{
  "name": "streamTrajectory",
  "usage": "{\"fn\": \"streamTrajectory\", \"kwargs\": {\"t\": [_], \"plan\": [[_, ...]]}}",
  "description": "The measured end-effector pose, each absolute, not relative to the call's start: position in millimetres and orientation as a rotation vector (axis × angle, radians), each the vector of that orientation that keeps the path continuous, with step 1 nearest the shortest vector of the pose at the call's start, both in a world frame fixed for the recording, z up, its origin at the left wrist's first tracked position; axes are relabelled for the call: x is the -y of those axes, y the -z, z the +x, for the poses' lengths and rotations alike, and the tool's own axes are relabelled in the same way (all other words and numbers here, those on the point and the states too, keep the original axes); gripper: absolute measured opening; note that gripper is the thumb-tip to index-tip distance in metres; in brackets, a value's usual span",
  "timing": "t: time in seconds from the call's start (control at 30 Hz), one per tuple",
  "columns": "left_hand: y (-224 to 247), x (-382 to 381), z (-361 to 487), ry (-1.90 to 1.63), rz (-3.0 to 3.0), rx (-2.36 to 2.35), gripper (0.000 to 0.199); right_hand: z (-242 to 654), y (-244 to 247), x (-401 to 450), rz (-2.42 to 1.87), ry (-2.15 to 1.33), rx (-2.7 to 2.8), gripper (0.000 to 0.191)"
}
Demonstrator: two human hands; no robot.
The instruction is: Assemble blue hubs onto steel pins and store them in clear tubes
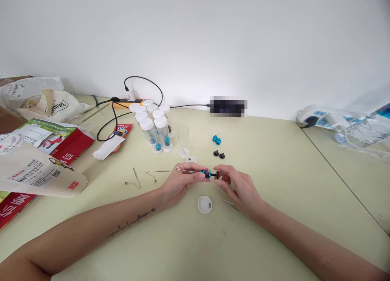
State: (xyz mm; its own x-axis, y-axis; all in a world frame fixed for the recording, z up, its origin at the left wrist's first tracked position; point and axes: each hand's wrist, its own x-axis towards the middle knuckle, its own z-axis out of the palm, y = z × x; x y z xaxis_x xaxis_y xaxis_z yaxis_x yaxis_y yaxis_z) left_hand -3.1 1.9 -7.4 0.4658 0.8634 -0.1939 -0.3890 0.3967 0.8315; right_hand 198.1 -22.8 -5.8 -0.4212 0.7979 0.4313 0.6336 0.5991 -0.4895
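Across the left hand (pixel 178 183), a thin, bent silvery wire (pixel 186 169). Pinched in its fingertips, a glossy, blue metallic-looking cylinder (pixel 207 174). Looks light, stiff, slippery; best gripped around the middle. Rightward, a slim-stemmed black disc (pixel 216 175) between the right hand's (pixel 239 186) narrowly parted fingers; cannot tell if touching.

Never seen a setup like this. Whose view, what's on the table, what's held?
No machine: these are a person's bare hands, in one picture from a head-worn camera looking forward and down. The left hand holds a small blue-and-black cylindrical piece; the right hand is at the piece's black disc end, contact unclear. On the pale green table lie a shallow round white dish, two small blue parts and two black disc-headed pieces. Farther back stand clear tubes with white caps.
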Motion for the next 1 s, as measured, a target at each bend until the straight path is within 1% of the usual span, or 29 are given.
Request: {"fn": "streamTrajectory", "kwargs": {"t": [0.17,0.33,0.5,0.7,0.87,1.0], "plan": [[7.8,-2.4,-3.4,-0.877,0.822,-0.676,0.02,198.1,6.0,22.9,-1.136,-0.328,2.19,0.012],[7.6,-2.2,-3.5,-0.871,0.809,-0.678,0.02,197.9,7.3,23.4,-1.117,-0.367,2.189,0.018],[7.9,-2.2,-3.6,-0.875,0.83,-0.669,0.02,197.9,7.8,23.9,-1.131,-0.385,2.196,0.012],[8.4,-2.5,-4.3,-0.873,0.833,-0.671,0.02,197.8,8.3,23.8,-1.109,-0.39,2.18,0.026],[8.0,-2.4,-4.1,-0.871,0.84,-0.658,0.019,196.8,7.9,23.5,-1.124,-0.414,2.186,0.016],[8.6,-2.6,-3.8,-0.877,0.838,-0.655,0.019,197.6,7.6,24.1,-1.131,-0.415,2.184,0.02]]}}
